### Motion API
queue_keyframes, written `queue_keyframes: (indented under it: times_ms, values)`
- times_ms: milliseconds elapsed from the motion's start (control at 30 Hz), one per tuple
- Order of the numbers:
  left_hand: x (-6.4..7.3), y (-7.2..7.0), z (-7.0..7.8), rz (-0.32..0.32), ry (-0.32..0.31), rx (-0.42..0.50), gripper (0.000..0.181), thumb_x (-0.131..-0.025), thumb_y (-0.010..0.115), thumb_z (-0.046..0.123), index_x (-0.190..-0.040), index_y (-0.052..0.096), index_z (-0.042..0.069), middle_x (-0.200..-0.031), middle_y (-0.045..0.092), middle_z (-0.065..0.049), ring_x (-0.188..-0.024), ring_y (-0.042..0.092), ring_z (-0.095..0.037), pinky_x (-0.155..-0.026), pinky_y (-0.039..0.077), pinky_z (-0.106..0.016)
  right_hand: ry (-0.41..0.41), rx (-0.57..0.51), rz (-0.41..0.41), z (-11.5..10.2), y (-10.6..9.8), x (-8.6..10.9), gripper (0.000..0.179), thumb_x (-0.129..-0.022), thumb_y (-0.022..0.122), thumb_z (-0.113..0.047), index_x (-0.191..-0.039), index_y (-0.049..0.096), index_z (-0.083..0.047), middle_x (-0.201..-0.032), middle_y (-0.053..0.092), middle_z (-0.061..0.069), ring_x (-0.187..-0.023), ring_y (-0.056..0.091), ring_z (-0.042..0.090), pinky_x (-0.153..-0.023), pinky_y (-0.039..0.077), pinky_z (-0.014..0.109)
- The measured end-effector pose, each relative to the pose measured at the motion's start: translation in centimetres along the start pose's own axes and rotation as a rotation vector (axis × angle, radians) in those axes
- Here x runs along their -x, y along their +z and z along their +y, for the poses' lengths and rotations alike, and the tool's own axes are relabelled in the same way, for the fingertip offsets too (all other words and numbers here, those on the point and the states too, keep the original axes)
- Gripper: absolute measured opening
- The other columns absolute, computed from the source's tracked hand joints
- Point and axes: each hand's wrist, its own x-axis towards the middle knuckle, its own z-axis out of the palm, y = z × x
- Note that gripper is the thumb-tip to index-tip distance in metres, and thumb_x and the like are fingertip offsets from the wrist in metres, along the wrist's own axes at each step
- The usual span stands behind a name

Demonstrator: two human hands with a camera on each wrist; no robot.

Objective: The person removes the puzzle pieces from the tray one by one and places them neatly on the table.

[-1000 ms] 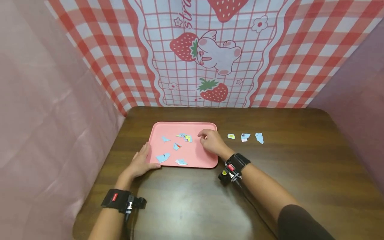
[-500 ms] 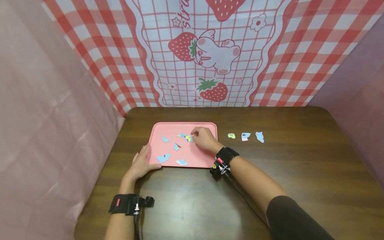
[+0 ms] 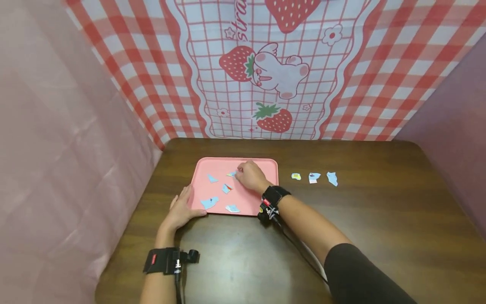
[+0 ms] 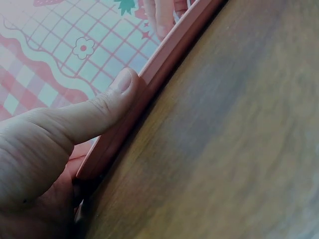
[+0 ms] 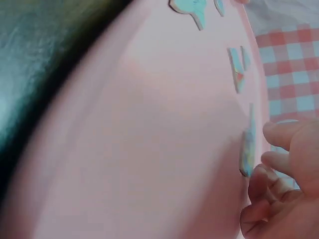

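The step in hand looks like handling the blue-and-yellow piece (image 3: 231,173), which lies in the pink tray (image 3: 247,200) at the bent fingers of the right hand (image 3: 252,176); whether they pinch it, I cannot tell. The left hand (image 3: 180,212), fingers spread, rests at the tray's near-left corner, likely steadying it. The next move probably calls for light fingertip control, leaving the neighbouring pieces (image 3: 227,188) undisturbed.

Between the forearms (image 3: 314,228), the surface (image 3: 243,257) leaves passage up to the tray (image 3: 246,202); the left hand (image 3: 181,212) blocks its near left corner, the right hand (image 3: 252,175) crosses its right half.
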Motion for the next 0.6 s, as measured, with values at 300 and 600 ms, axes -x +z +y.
queue_keyframes:
  times_ms: [300, 600]
  values:
    - [0.0, 0.2, 0.0, -0.018, -0.018, 0.028, 0.118, -0.076, 0.087, 0.042, -0.158, 0.017, -0.005, -0.164, 0.017, -0.024, -0.153, 0.008, -0.040, -0.119, 0.000, -0.058, 0.022, 0.122, -0.039, -0.3, 0.6, -0.6, 0.021, -0.089, 0.069, -0.020, -0.104, 0.077, -0.007, -0.100, 0.064, 0.008, -0.091, 0.062, 0.022, -0.072, 0.055, 0.041]
    - [0.1, -0.3, -0.3, -0.011, -0.007, 0.010, 0.118, -0.075, 0.087, 0.042, -0.158, 0.018, -0.005, -0.164, 0.019, -0.023, -0.153, 0.009, -0.039, -0.119, 0.001, -0.057, 0.015, 0.070, -0.101, -1.2, -0.1, -1.4, 0.012, -0.083, 0.073, -0.013, -0.094, 0.070, -0.008, -0.091, 0.066, 0.003, -0.082, 0.061, 0.020, -0.068, 0.051, 0.036]
